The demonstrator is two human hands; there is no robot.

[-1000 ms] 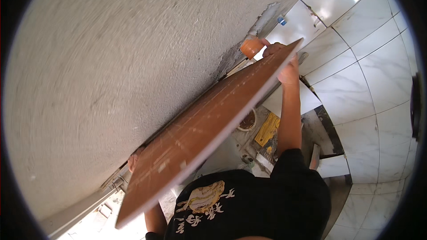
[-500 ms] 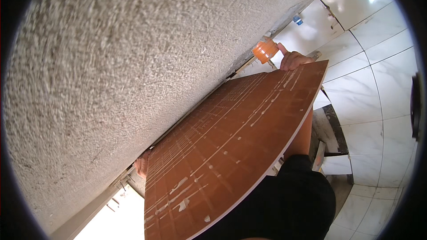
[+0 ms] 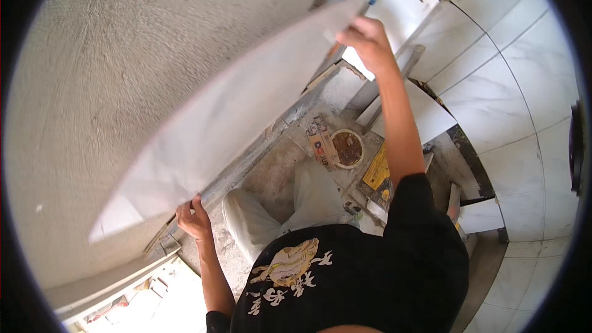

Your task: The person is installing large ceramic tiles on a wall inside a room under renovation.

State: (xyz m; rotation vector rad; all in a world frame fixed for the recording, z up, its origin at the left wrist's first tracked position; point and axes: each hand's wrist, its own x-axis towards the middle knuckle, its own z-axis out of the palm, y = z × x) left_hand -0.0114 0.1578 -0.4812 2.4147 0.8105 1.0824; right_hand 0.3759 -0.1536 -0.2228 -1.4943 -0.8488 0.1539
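Our left hand [image 3: 195, 220] pinches lower edge of pale tile [image 3: 228, 117], right hand [image 3: 368, 43] grips far end. We have it raised beside rough wall [image 3: 123, 74], not yet released; contact hard to tell.

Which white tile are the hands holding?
The big tile by the rough wall, gripped by the left hand and right hand. The joined tiles at picture right are untouched.
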